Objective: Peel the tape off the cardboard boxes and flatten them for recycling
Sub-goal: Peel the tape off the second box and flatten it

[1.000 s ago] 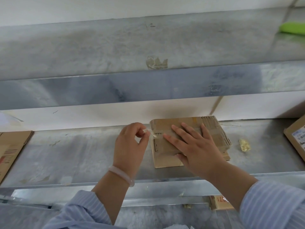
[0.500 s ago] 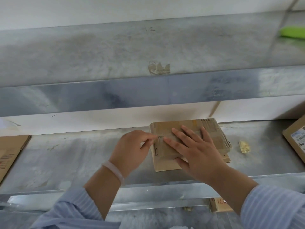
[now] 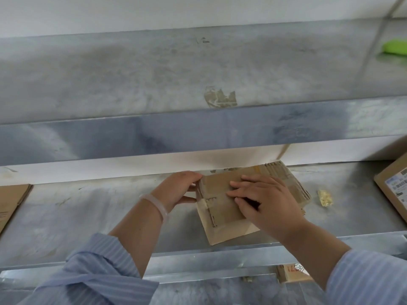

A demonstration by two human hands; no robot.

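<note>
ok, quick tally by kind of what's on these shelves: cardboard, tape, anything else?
Cardboard: 4 (flattened stack centre, flat sheet left, labelled box right, piece below the shelf)
Tape scraps: 2 (wad, remnant on the upper shelf)
Green thing: 1
Total: 7

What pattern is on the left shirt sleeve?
The left sleeve is light blue with thin stripes, seen best in the head view.

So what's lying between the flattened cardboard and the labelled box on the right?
A crumpled yellowish wad, likely peeled tape, on the metal shelf, seen in the head view.
</note>
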